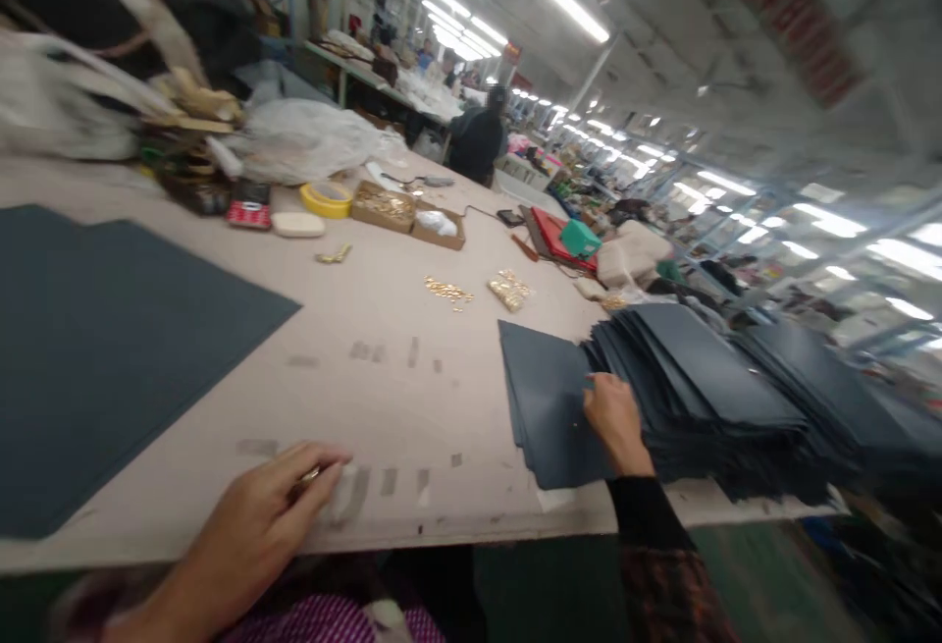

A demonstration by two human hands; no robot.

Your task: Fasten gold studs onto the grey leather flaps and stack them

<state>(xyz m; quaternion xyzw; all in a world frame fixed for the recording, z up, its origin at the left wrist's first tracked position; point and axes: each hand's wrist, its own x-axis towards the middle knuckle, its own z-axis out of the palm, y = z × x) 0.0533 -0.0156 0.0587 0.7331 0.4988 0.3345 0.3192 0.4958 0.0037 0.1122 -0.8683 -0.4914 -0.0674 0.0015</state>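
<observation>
My left hand [269, 515] is above the near table edge, thumb and forefinger closed on a small shiny metal piece [307, 475] that is partly hidden. Over the right side of the table, my right hand [614, 417] has its fingers curled together on a dark blue-grey sheet [549, 402], against the fanned stack [699, 368] of similar sheets. What its fingers pinch, if anything, is hidden. Small gold-coloured metal pieces [447, 290] lie loose mid-table, beside a clear bag [509, 290] of more of them.
A large dark sheet [110, 358] covers the table's left side. Farther back are yellow tape [326, 198], a cardboard box of small metal parts [383, 205], plastic bags [309, 142] and a green box [580, 239]. A person in dark clothes [477, 142] is beyond the table.
</observation>
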